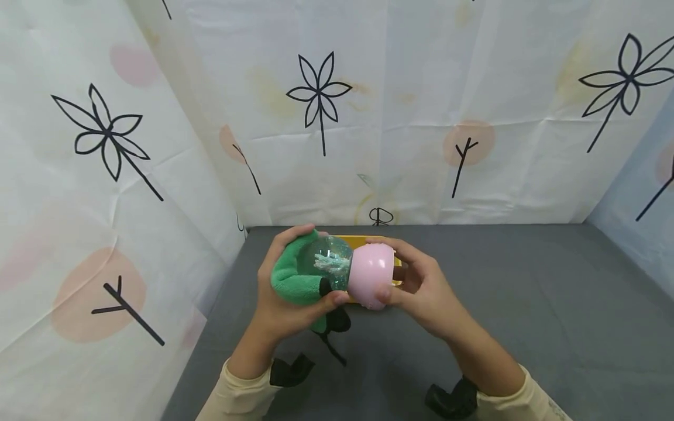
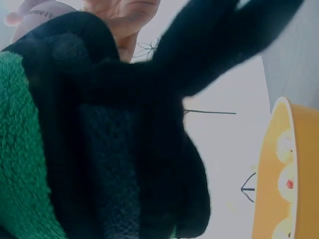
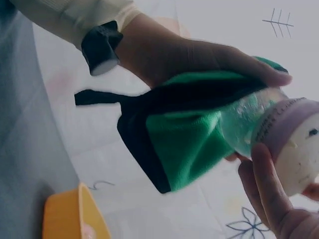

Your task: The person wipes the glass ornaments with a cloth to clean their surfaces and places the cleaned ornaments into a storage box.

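Both hands [image 1: 279,316] meet around a snow globe [image 1: 371,275] held on its side, its pink base turned right. In my left palm, a green fleece cloth [image 1: 297,286] with black trim wraps the clear dome, the thumb reaching along its near side. My right hand [image 1: 426,292] grips the pink base between thumb and fingers. Pale strands and glitter show through the dome. From the right wrist, the cloth [image 3: 184,139] hangs below the left hand [image 3: 194,59], and the base [image 3: 294,149] shows lettering and a pale underside. Black trim fills much of the left wrist view.
A yellow bin [image 1: 355,240] stands on the grey table [image 1: 526,304] behind the hands, partly hidden by them. Several pale round items [image 2: 288,184] lie inside it in the left wrist view. Patterned white cloth [image 1: 411,70] surrounds the table at the back and sides.
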The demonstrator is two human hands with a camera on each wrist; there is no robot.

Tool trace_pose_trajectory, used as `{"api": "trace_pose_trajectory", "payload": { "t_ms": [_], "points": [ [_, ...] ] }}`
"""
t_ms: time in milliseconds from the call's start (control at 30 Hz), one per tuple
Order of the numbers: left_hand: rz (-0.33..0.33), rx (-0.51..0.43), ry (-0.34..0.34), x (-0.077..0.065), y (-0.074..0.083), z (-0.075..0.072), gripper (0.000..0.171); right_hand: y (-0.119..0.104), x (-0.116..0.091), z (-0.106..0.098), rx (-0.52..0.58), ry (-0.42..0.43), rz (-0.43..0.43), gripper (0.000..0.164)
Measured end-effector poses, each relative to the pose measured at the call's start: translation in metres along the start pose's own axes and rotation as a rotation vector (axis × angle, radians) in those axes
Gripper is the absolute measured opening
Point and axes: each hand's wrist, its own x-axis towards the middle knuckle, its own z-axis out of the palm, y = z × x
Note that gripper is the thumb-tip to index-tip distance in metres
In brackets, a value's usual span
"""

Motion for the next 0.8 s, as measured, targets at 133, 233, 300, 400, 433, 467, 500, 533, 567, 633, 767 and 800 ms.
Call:
{"api": "trace_pose_trajectory", "payload": {
  "t_ms": [133, 233, 300, 400, 433, 467, 500, 533, 567, 633, 767, 800],
  "points": [
    [0.028, -0.022, 0.026, 0.003, 0.003, -0.001, 0.091, -0.006, -0.001, 0.000, -0.108, -0.055, -0.095, 0.101],
    [0.027, -0.050, 0.039, 0.003, 0.005, -0.002, 0.094, -0.006, -0.001, -0.002, -0.229, -0.060, -0.226, 0.106],
    [0.027, -0.065, 0.039, 0.003, 0.006, -0.002, 0.094, -0.004, -0.001, -0.004, -0.307, -0.038, -0.330, 0.096],
    [0.025, -0.071, 0.030, 0.001, 0.007, -0.003, 0.094, -0.003, 0.002, -0.008, -0.417, 0.013, -0.498, 0.077],
    [0.023, -0.070, 0.026, 0.001, 0.007, -0.002, 0.094, -0.003, 0.003, -0.008, -0.452, 0.029, -0.546, 0.074],
    [0.019, -0.067, 0.024, 0.001, 0.007, -0.002, 0.093, -0.003, 0.004, -0.009, -0.472, 0.040, -0.581, 0.071],
    [0.017, -0.063, 0.022, 0.000, 0.007, -0.002, 0.092, -0.002, 0.004, -0.009, -0.488, 0.047, -0.611, 0.069],
    [0.014, -0.063, 0.017, 0.000, 0.006, -0.002, 0.091, -0.002, 0.005, -0.009, -0.492, 0.049, -0.634, 0.067],
    [0.012, -0.062, 0.014, 0.000, 0.006, -0.002, 0.091, -0.002, 0.005, -0.009, -0.494, 0.050, -0.645, 0.066],
    [0.005, -0.056, 0.007, 0.000, 0.005, -0.002, 0.090, -0.002, 0.005, -0.009, -0.486, 0.054, -0.650, 0.066],
    [-0.019, -0.056, -0.010, -0.001, 0.005, -0.002, 0.091, -0.002, 0.004, -0.010, -0.440, 0.062, -0.631, 0.069],
    [-0.028, -0.058, -0.015, -0.001, 0.005, -0.001, 0.091, -0.002, 0.004, -0.010, -0.425, 0.064, -0.630, 0.070]
  ]
}}
